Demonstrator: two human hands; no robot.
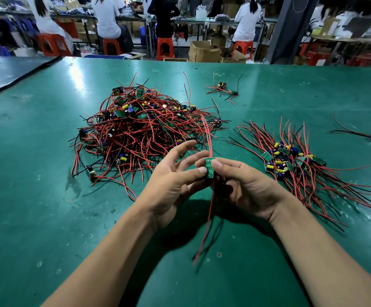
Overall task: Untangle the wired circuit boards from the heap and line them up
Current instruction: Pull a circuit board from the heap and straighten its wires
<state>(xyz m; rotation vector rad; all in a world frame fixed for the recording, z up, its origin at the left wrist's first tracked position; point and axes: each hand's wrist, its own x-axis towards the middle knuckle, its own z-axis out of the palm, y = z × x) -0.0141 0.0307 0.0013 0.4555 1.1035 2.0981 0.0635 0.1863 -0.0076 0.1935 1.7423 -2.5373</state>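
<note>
A tangled heap of wired circuit boards point(140, 127) lies just beyond the left hand point(173, 180), a lined-up row of boards point(295, 160) sits right of the right hand point(246, 185), and a few strays point(223, 88) lie farther back. Bare green table point(47, 196) stretches near and left of the forearms. Both hands pinch one circuit board point(210, 168) between them, the left's outer fingers spread, its red wires point(208, 213) trailing toward the heap and hanging below.

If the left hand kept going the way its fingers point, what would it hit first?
Likely the heap, its near red wires: the left hand, pinching the board, points up the table at them. Its height is unclear.
</note>
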